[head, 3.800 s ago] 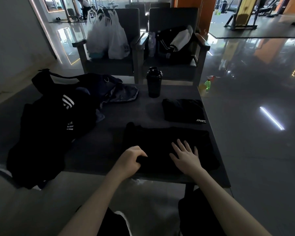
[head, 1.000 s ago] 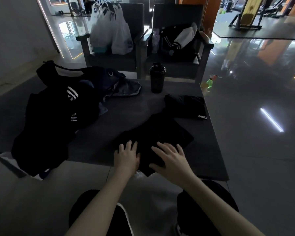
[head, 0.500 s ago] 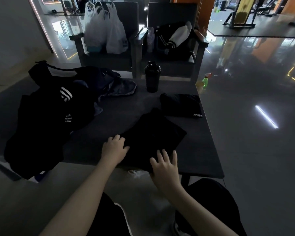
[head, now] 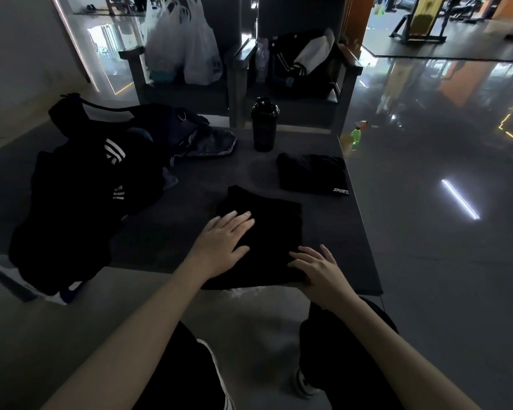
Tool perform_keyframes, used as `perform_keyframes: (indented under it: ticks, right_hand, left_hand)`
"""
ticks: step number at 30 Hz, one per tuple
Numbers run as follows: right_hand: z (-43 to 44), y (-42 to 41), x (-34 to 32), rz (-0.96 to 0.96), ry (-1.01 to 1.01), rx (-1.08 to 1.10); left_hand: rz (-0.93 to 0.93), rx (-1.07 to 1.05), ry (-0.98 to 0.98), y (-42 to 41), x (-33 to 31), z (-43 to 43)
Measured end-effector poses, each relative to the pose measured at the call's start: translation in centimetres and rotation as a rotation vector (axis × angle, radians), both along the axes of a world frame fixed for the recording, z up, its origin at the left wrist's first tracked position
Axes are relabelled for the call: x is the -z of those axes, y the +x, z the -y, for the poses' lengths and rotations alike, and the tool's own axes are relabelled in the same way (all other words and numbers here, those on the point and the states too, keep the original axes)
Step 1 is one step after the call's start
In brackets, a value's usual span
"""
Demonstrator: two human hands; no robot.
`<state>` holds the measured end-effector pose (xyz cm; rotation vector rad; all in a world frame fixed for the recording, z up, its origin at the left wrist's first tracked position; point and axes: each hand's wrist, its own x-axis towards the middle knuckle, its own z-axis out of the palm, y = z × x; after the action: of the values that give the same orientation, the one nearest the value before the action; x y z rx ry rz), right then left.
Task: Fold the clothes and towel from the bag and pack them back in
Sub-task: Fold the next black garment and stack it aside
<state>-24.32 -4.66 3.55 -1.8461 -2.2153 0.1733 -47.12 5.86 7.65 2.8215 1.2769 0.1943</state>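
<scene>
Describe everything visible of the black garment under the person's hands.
The black garment is soft, matte cloth, folded into a rough rectangle and lying flat at the near edge of the dark table. No print or label shows. The left hand rests palm down on its left part; the right hand presses its near right corner. It lies apart from the folded piece marked SPORT.

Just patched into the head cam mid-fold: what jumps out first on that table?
Both hands, left hand and right hand, lie flat on a folded black garment at the table's near edge. Behind it, toward the right edge, sits a second folded black piece with a white "SPORT" tag, and a black shaker bottle stands upright at the far edge. A big black bag with white stripes sprawls over the left side.
</scene>
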Motion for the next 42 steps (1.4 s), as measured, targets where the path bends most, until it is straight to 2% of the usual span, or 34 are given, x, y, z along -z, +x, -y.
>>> perform_keyframes:
  ticks: [3, 5, 7, 11, 13, 17, 19, 21, 24, 25, 27, 30, 33, 42]
  right_hand:
    - [0.1, 0.1, -0.3, -0.053, 0.038, 0.007]
    - [0.1, 0.4, -0.5, -0.114, 0.031, 0.031]
    - [0.0, 0.7, -0.6, -0.167, 0.05, 0.061]
    - [-1.0, 1.0, -0.7, -0.287, 0.096, 0.152]
    - [-2.0, 1.1, -1.0, -0.365, 0.114, 0.193]
    - [-3.9, 0.7, -2.0, -0.505, 0.115, 0.281]
    - [-4.7, 0.6, -2.2, -0.535, 0.12, 0.3]
    - [-5.6, 0.6, -2.3, -0.596, 0.131, 0.31]
    - [-7.0, 0.4, -2.0, -0.652, 0.159, 0.346]
    - [-7.3, 0.4, -2.0, -0.628, 0.191, 0.359]
    - [-7.7, 0.4, -1.9, -0.51, 0.275, 0.365]
    - [-8.4, 1.0, -1.5, -0.345, 0.315, 0.318]
    - [-8.7, 1.5, -1.4, -0.369, 0.146, 0.312]
    - [-9.8, 0.8, -1.4, -0.834, 0.094, 0.549]
  left_hand:
    - [-0.229, 0.024, -0.17, 0.9, -0.3, -1.6]
    - [-0.259, 0.002, -0.268, 0.5, 0.2, -1.8]
    - [-0.101, -0.051, -0.439, -0.4, 1.1, -1.5]
    - [0.365, -0.144, -1.013, -2.3, 0.6, -1.1]
    - [0.514, -0.194, -1.167, -3.3, -0.7, -1.1]
    - [0.951, -0.223, -1.388, -4.2, -1.9, -1.7]
    - [1.071, -0.266, -1.389, -4.0, -1.5, -1.8]
    - [1.049, -0.318, -1.316, -4.2, -1.0, -1.9]
    - [0.805, -0.201, -1.229, -4.3, -0.9, -2.3]
    - [0.706, -0.196, -1.185, -4.2, -0.8, -2.6]
    - [0.634, -0.214, -1.045, -3.7, -0.3, -3.2]
    - [0.715, -0.282, -0.884, -2.8, 0.5, -3.5]
    - [0.752, -0.308, -0.81, -2.4, 0.9, -3.4]
    - [1.026, -0.391, -0.648, 0.2, -0.5, -4.0]
